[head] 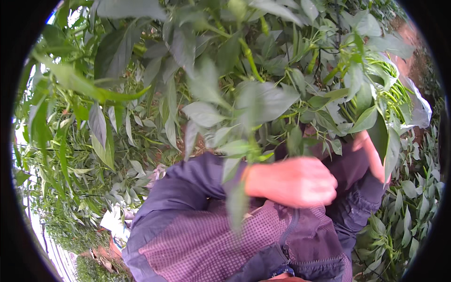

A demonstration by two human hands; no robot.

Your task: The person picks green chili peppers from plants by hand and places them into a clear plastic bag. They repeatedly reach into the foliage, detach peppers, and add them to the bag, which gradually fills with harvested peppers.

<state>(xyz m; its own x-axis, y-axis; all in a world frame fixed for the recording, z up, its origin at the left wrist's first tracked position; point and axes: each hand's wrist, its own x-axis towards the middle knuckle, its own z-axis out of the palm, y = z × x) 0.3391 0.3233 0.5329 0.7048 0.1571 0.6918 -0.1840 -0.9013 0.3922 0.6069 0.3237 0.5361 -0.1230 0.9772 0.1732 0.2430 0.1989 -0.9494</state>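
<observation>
My left hand (292, 181) is blurred and crosses in front of my chest, its fingers curled. Whether anything lies inside it cannot be seen. My right hand (370, 155) is farther right, partly hidden behind pepper leaves (366, 120), so its grip does not show. Just above it, a whitish plastic bag (419, 109) holds a heap of long green chili peppers (396, 93). Chili plants fill the space before me. One slender green pepper (250, 60) hangs at the upper middle, and another green pepper (123, 94) juts out at the left.
Leafy stems (243, 158) hang close to the camera, over my left forearm. A dark support line (329, 52) runs among the plants at upper right. More chili plants (384, 243) grow at lower right. Some white material (116, 224) lies at lower left beside reddish soil (112, 248).
</observation>
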